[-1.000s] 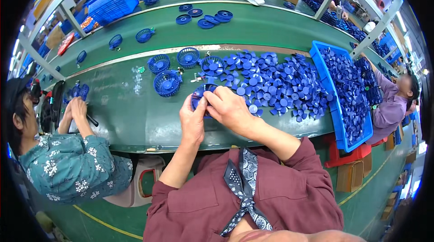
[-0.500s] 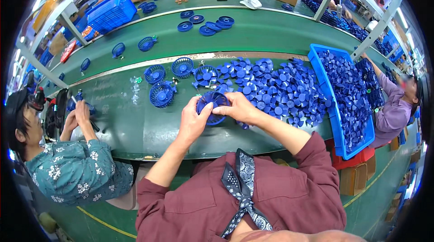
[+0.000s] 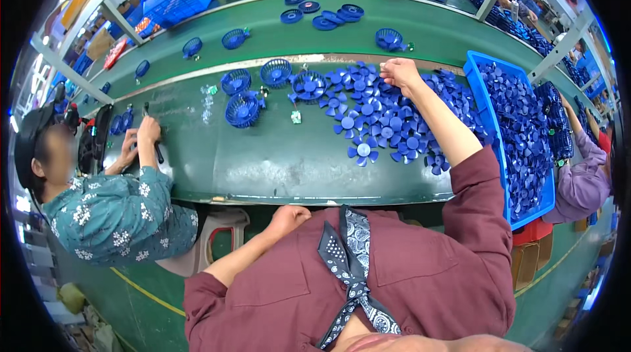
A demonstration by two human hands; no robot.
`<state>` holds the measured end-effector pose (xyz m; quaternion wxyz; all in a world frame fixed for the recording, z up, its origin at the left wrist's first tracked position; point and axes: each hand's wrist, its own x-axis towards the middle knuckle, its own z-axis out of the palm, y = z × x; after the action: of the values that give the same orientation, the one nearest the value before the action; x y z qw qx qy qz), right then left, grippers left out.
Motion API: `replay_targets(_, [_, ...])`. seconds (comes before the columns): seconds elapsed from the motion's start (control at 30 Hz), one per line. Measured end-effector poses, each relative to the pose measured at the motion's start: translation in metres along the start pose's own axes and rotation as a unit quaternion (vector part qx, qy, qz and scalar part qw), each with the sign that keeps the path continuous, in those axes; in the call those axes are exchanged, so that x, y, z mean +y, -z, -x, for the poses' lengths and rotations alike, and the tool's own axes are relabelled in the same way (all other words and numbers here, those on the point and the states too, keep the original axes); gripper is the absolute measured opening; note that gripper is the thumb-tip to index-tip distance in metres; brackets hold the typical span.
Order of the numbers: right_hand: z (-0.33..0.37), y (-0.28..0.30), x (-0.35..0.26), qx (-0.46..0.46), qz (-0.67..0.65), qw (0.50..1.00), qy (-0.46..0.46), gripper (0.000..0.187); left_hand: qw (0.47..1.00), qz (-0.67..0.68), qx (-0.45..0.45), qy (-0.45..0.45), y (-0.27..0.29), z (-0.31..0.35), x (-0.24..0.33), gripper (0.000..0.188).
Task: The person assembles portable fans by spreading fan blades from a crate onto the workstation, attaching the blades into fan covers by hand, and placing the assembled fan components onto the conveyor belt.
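Green tabletop (image 3: 263,161) is stretched out below the right grip (image 3: 399,76) and to its left, its near edge lying just beyond the left grip (image 3: 289,218). Past the right grip, a green belt (image 3: 269,40) is laid across the view. Well to the left of both grips, a co-worker in a floral top (image 3: 118,220) is seen beside the tabletop. To the right of the right grip, a blue tray (image 3: 470,82) is filled with fan blades.

Under and around the right grip, a loose pile of blue fan blades (image 3: 388,132) is spread. The right grip is held over its far part, fingers bent inward and tips close together; whether anything is pinched cannot be told. The left grip is held low by the body, loosely curled, and its contents cannot be made out.

Left of the right grip, 4 blue fan housings (image 3: 276,72) are grouped; 1 more housing (image 3: 389,40) is set on the belt just beyond it. Nearer the left grip than these 4, a small circuit board (image 3: 296,117) is laid.
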<state>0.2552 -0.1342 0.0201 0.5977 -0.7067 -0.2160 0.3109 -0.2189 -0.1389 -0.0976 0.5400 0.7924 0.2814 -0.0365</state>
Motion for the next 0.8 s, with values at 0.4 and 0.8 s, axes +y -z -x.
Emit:
replay_targets(0.4, [0.057, -0.077, -0.003, -0.063, 0.399, 0.852, 0.332, 0.019, 0.912, -0.267, -0.301, -0.084, 0.098, 0.019, 0.118, 0.030])
replay_targets(0.8, [0.012, -0.104, -0.006, -0.138, 0.562, 0.751, 0.319, 0.018, 0.836, -0.440, 0.081, -0.316, 0.185, -0.251, 0.183, 0.020])
